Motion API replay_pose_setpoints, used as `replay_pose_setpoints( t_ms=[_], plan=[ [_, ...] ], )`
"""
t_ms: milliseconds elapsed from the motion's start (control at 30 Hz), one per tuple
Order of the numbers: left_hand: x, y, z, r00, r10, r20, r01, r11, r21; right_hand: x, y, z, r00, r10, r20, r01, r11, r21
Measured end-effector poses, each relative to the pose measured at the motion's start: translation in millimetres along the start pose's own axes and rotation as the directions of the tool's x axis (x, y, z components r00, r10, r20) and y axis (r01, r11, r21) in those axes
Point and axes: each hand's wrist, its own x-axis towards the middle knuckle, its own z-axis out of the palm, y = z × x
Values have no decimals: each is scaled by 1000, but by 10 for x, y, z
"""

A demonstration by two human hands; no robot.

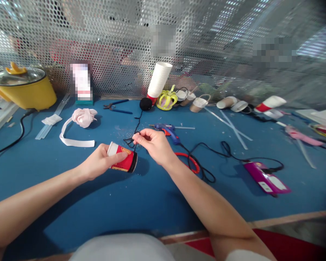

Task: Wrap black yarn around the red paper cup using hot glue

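Observation:
My left hand [101,160] is wrapped round a red and white paper cup [122,161], held on its side just above the blue table [141,203]. My right hand [153,142] pinches a strand of black yarn [137,125] right beside the cup's base. The strand runs back across the table to a black yarn ball [146,103]. A small tangle of the yarn hangs between my two hands.
A blue glue gun [167,130] and red scissors [191,161] lie right of my hands, cords trailing to a purple device [266,178]. Behind stand a stack of white cups [159,80], a yellow crown [167,100], pliers [116,106], a pink fabric flower [83,116] and a yellow pot [24,88].

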Motion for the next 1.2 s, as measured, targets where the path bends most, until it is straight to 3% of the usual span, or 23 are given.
replay_pose_setpoints(
  t_ms=[267, 800, 1200],
  plan=[
    [-33, -7, -12, 997, 73, 14, -74, 990, 118, 2, 51, 23, 1000, -18, 24, 19, 997, -73],
    [-74, 15, 12, 990, 141, -3, -139, 978, 154, -18, 105, 50, 997, -8, 83, 17, 995, -101],
    [-65, -32, -20, 981, 191, 41, -195, 971, 138, -26, 109, 72, 995, 46, 83, -40, 997, -68]
  ],
)
